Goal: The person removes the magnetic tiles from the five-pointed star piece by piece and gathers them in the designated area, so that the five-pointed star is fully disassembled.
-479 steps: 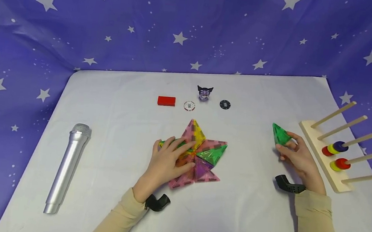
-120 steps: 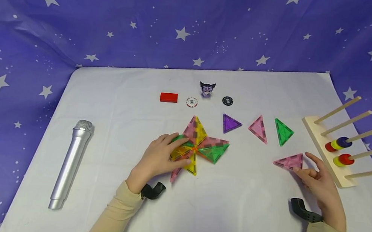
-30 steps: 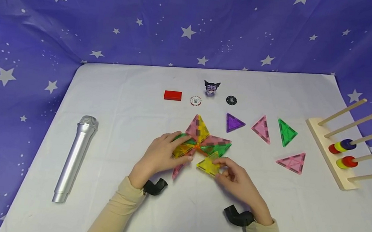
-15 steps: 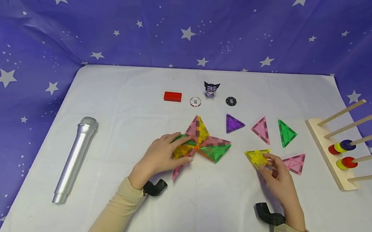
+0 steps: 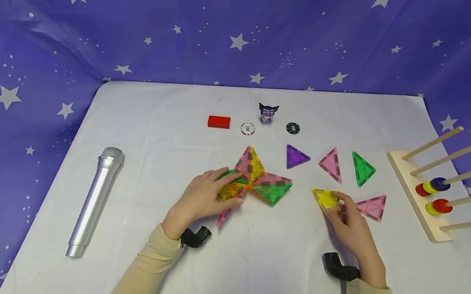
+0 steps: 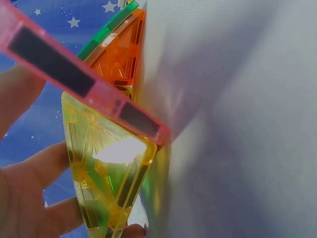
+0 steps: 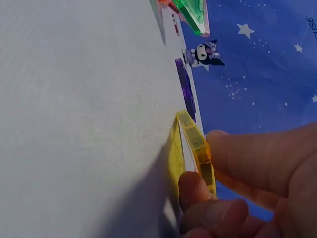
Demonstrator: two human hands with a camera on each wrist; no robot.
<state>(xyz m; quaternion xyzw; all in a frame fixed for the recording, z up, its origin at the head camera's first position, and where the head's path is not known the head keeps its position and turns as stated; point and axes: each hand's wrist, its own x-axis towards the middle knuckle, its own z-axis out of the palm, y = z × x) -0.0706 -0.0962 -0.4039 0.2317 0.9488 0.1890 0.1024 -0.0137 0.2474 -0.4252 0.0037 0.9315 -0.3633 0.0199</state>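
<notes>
Yellow tile, pinched in R hand, now right of ctr, prev. lower ctr; L hand grips tile cluster; white tbl, purple starry bkdrop.

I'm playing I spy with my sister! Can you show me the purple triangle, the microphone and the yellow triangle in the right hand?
Purple triangle (image 5: 296, 157): head view, middle of its flat face.
Microphone (image 5: 93, 203): head view, on its silver handle.
Yellow triangle (image 5: 323, 198): head view, on its uncovered face.
</notes>
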